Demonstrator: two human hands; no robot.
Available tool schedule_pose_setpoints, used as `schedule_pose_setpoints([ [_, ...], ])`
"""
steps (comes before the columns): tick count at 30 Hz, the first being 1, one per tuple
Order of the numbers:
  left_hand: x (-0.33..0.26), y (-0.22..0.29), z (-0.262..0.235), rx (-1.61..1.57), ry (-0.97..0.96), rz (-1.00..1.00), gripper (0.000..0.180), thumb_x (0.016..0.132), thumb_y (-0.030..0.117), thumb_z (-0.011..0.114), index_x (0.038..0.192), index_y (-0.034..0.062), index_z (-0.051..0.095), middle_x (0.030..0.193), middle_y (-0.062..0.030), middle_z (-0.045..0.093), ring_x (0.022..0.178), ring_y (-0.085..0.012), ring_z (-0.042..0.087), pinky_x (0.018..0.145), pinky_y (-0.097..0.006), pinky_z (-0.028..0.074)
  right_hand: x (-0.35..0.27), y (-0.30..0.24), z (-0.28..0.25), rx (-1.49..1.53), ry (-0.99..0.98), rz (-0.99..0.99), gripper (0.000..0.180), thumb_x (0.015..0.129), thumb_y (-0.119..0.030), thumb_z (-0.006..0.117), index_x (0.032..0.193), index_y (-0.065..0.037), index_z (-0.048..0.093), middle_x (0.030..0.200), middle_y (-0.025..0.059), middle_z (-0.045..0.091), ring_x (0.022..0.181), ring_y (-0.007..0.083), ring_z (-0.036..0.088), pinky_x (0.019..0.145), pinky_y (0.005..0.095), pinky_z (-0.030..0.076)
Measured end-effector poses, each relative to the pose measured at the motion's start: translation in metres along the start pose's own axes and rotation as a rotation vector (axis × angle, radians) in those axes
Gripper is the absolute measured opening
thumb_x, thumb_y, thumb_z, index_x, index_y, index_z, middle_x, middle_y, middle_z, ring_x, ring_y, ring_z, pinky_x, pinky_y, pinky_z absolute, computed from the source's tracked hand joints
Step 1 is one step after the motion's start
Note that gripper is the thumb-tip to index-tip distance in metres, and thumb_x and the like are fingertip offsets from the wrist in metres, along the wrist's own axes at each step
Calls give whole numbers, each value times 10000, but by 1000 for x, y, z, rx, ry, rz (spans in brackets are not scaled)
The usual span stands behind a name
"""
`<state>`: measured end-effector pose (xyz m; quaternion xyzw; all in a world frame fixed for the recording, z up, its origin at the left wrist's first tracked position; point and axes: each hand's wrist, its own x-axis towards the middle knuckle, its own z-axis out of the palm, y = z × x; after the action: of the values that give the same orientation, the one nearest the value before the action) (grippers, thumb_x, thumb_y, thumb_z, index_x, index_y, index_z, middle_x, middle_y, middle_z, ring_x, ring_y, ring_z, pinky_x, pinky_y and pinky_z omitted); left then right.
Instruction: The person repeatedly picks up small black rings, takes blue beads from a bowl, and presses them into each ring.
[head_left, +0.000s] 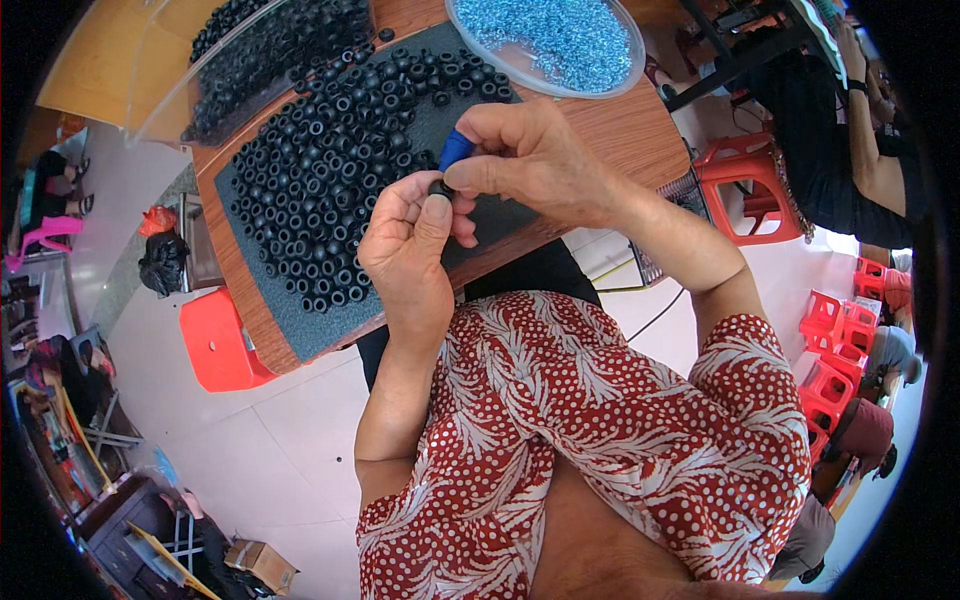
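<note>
Just above the table's near edge, my left hand (415, 235) pinches a small black ring-shaped bead (440, 188) between thumb and fingers. My right hand (535, 165) meets it from the right, its thumb tip close against the bead. A short blue cylinder-like piece (456, 149) shows at the index finger of that hand; whether it is gripped or worn on the fingertip is unclear. Beneath and left of both hands, many similar black beads (330, 190) with round holes lie spread on a dark grey mat (330, 330).
A clear bin (185, 70) of black beads stands at the far left of the wooden table (645, 140). Beyond my right hand is a round clear tray (640, 60) of glittering light-blue bits. Red stools (220, 345) flank the table, and people sit at right.
</note>
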<state>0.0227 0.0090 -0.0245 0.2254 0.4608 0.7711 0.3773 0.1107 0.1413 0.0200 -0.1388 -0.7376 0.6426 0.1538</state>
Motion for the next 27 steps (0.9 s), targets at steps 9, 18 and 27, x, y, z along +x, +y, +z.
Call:
schedule_pose_setpoints([
  [9,0,-1,0,-22,7,-2,217,885,110,566,1027,-49,530,831,-100,617,665,-122,569,573,-230,475,-1,5,9,34,56,4,105,805,-75,605,753,8,567,644,45,597,599,66,550,524,222,426],
  [18,2,0,5,-41,44,-27,205,883,91,560,1021,-58,533,829,-100,615,652,-120,566,567,-231,477,-5,23,18,-731,343,-624,133,664,-26,634,742,13,534,730,113,521,690,268,514,557,345,436],
  [27,0,2,9,-2,66,18,206,886,76,549,1030,-70,528,809,-94,606,646,-120,562,568,-234,473,-4,26,20,-702,401,-734,190,619,10,638,760,15,511,734,126,503,681,297,493,575,360,429],
])
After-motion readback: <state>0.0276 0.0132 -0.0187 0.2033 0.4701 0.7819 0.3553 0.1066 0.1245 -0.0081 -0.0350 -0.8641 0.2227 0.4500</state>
